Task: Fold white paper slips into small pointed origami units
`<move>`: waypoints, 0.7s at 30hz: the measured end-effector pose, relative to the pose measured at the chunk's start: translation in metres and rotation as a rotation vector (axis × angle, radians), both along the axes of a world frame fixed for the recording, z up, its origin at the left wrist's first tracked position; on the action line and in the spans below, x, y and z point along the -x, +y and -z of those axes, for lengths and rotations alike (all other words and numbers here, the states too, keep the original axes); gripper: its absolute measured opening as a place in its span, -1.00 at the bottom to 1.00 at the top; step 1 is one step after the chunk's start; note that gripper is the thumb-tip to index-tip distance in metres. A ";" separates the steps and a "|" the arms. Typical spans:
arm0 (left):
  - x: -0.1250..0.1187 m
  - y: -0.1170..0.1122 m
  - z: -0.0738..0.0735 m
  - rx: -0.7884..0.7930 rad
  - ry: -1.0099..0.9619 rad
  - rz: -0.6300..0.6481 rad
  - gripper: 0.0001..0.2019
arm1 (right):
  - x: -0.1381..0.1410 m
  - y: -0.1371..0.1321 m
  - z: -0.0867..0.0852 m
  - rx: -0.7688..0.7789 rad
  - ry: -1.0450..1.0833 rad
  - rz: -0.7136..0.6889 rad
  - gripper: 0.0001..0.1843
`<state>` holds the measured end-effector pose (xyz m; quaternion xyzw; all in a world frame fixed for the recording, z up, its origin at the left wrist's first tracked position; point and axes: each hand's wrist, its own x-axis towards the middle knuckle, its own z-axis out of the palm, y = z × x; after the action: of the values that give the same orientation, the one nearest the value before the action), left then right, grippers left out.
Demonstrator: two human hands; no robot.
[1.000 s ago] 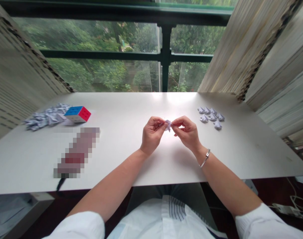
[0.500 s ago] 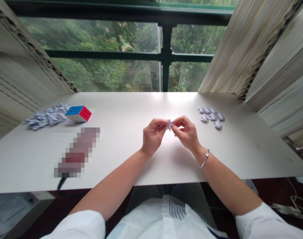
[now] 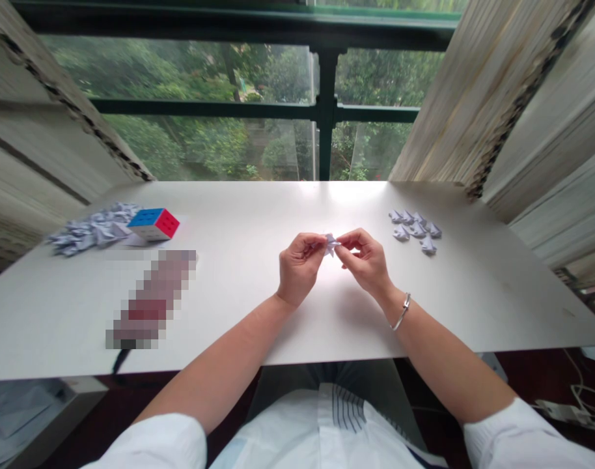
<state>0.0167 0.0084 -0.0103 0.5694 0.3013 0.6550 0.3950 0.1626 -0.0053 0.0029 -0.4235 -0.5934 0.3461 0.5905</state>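
Note:
Above the middle of the white table [image 3: 229, 280], my left hand [image 3: 300, 266] pinches a small folded white paper piece [image 3: 331, 245] with several points. From the other side, my right hand [image 3: 364, 260] grips the same folded paper piece between thumb and finger. Parts of the paper are covered by my fingertips. To the right lies a loose group of similar folded paper pieces [image 3: 418, 229]. A larger heap of folded white paper [image 3: 92, 228] sits at the far left of the table.
A puzzle cube [image 3: 153, 224] with blue, red and white sides stands against the left heap. Nearer me lies a pixelated long object [image 3: 153, 299] with a dark cord at its lower end. A window [image 3: 204, 140] and curtains [image 3: 439, 91] border the table's back.
The folded paper piece and my left fingers have shifted very slightly to the left. A little more of the paper shows between my hands. My right hand stays nearly in place.

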 end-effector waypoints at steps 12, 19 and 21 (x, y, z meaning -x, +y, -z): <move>0.000 -0.003 0.002 -0.019 0.042 -0.022 -0.84 | 0.002 -0.003 -0.005 0.014 0.067 -0.038 -0.76; 0.001 -0.005 0.002 -0.084 0.150 -0.096 -0.85 | 0.003 -0.005 -0.006 0.049 0.109 -0.051 -0.77; 0.002 -0.006 0.001 -0.094 0.163 -0.112 -0.86 | 0.004 -0.005 -0.007 0.053 0.102 -0.044 -0.76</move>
<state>0.0151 0.0028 -0.0113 0.6208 0.3326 0.6411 0.3048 0.1588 -0.0101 0.0096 -0.4075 -0.5624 0.3958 0.6009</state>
